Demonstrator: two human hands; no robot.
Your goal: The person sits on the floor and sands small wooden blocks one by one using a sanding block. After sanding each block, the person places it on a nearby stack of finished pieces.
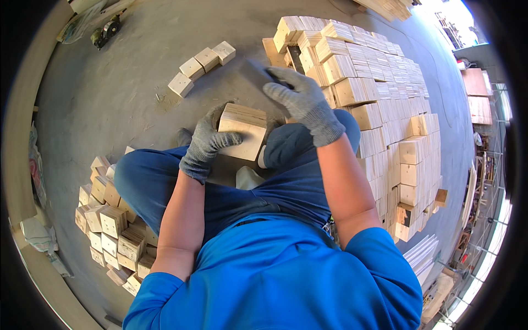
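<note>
My left hand (208, 138), in a grey knitted glove, is closed on the side of a pale wooden block (245, 131) with layered grain on its top. The block is held between my knees. Above it and to the right, my gloved right hand (300, 98) grips a dark grey rectangular block (257, 78), slightly blurred, that looks like a sanding block. It is held apart from the wood. Part of the dark block is hidden under my fingers.
A large stack of wooden blocks (379, 71) rises close on my right. A smaller heap of blocks (113, 220) lies at my left. Several blocks (192, 69) form a short row on the grey floor ahead. A dark and green power tool (106, 32) lies far left.
</note>
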